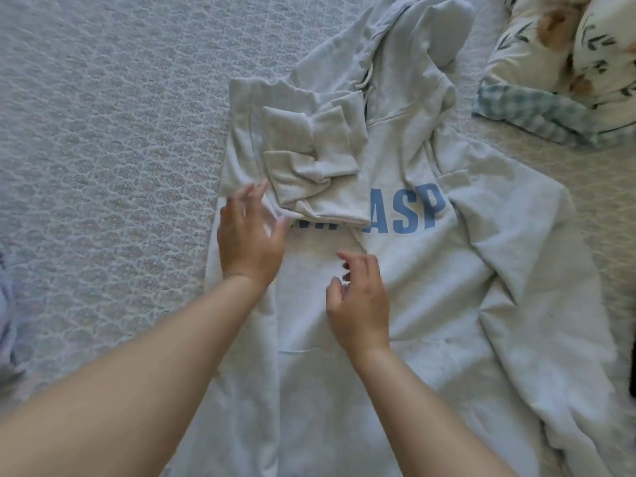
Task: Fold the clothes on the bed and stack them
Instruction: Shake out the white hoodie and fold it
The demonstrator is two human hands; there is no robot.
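Hoodie (pixel 395 321) lies front-up on the bed (pixel 103 132), left sleeve (pixel 309 166) bunched on the chest. Left hand (pixel 249 235) and right hand (pixel 358 304) hover with a loose, empty grip. I'd flatten that sleeve straight before folding the right one.

Hoodie (pixel 430 304) is light grey w/ blue letters. Bed cover (pixel 103 132) pale grey-white w/ small repeated pattern. Pillow (pixel 602 63) cream w/ dark leaves; blanket (pixel 537 115) blue-white check.

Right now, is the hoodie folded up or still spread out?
Partly folded: the hoodie lies spread on the bed, one sleeve folded across its chest, the other loose.
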